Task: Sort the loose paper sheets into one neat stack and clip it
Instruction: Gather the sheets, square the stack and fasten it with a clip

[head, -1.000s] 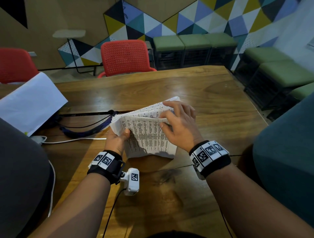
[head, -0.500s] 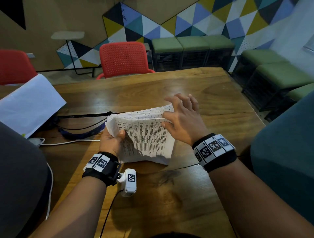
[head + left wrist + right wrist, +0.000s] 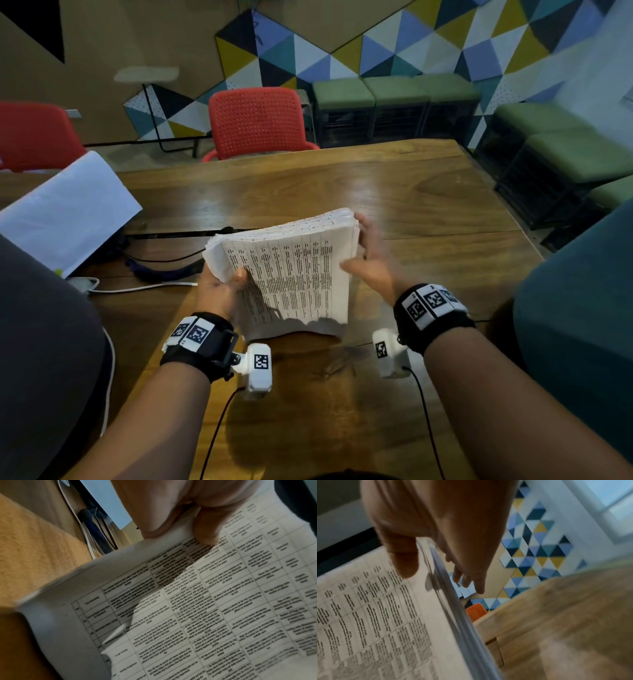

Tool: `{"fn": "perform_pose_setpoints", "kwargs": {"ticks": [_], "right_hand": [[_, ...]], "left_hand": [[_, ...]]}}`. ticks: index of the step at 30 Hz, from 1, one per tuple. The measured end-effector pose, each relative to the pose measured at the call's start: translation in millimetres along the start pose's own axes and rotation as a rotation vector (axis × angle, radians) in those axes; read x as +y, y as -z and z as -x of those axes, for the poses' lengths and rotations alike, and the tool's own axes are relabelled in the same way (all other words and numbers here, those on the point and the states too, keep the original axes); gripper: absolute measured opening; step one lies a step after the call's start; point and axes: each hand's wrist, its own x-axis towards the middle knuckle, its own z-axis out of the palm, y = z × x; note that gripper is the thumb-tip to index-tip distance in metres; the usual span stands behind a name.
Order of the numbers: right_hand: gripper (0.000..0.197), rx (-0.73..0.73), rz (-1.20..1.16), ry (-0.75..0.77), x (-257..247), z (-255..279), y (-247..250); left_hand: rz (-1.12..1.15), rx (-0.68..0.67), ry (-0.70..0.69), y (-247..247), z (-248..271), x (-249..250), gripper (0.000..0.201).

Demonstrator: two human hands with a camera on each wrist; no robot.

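Observation:
A thick stack of printed paper sheets stands on its lower edge on the wooden table, leaning back. My left hand grips its left edge, thumb on the front sheet and fingers behind. In the left wrist view the thumb lies on the printed table of the top sheet. My right hand, blurred by motion, lies along the stack's right edge with straight fingers. The right wrist view shows its thumb on the front sheet and its fingers stretched behind the edge. No clip is in view.
A large white sheet lies raised at the left, with cables and a blue strap beside it. Red chairs stand beyond the far edge. A teal shape fills the right and a dark shape the left.
My right hand has left the top of the stack and come down along its right edge. The sheets have drawn together and stand more upright. My left hand keeps its hold.

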Motion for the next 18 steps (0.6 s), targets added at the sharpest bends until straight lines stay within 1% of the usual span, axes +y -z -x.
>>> {"fn": "perform_pose_setpoints", "kwargs": {"ticks": [1, 2, 3, 5, 7, 9, 10, 11, 14, 18], "right_hand": [[0.095, -0.061, -0.083, -0.071, 2, 2, -4], [0.101, -0.070, -0.127, -0.114, 6, 2, -9], [0.101, -0.043, -0.161, -0.138, 9, 3, -14], [0.093, 0.053, -0.236, -0.180, 15, 4, -22], [0.082, 0.120, -0.304, -0.193, 17, 5, -26], [0.076, 0.124, -0.358, -0.192, 20, 7, -27], [0.075, 0.114, -0.381, -0.191, 21, 8, -25], [0.074, 0.104, -0.393, -0.188, 22, 9, -24], [0.081, 0.085, -0.419, -0.177, 21, 11, -24], [0.075, 0.117, -0.472, -0.132, 12, 11, -24]], "left_hand": [[0.004, -0.015, 0.002, 0, 0, -2, 0.039], [0.010, -0.034, 0.005, 0, 1, -2, 0.040], [0.025, -0.053, 0.007, 0, 2, -3, 0.040], [0.024, -0.090, -0.008, 1, 2, -7, 0.046], [0.008, -0.101, -0.023, 4, 0, -10, 0.062], [-0.018, -0.070, -0.026, 9, -2, -14, 0.078], [-0.023, -0.051, -0.025, 11, -2, -15, 0.083], [-0.024, -0.042, -0.020, 12, -2, -17, 0.086], [-0.046, -0.093, -0.004, 7, -1, -17, 0.086], [-0.061, -0.110, -0.058, 1, -4, -16, 0.086]]}}
